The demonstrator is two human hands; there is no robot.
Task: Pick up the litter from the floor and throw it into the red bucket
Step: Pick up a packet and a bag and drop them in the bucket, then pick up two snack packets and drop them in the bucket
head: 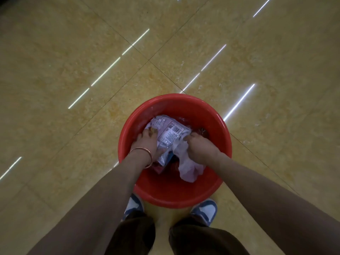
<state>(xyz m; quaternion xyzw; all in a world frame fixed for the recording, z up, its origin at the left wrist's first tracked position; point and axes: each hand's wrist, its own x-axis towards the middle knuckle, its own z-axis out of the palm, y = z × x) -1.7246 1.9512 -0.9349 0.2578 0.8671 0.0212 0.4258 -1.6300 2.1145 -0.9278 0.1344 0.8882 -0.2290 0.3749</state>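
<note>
Reaching down into the bucket (127, 129) at lower centre of the frame, both hands are low inside it, apart, with the litter between them. The left hand (150, 144), a bangle (145, 153) on its wrist, grips the left edge of a printed wrapper (172, 134). The right hand (201, 147) is curled round the top of a pale bag (190, 169), which hangs just beside the wrapper and partly under it. The litter is thus within the bucket's walls but not yet let go.

The likeliest slip, I judge, comes at the release. Thin film tends to cling to fingers, so a quick lift could drag the bag or wrapper back out over the rim and onto the floor (73, 61). A crumpled wrapper may also spring open and ride up the wall. The forearms cross the near rim closely, so catching it on the way up could tip the bucket. The shoes (206, 210) stand right against its near side, and a careless step could knock it.
</note>
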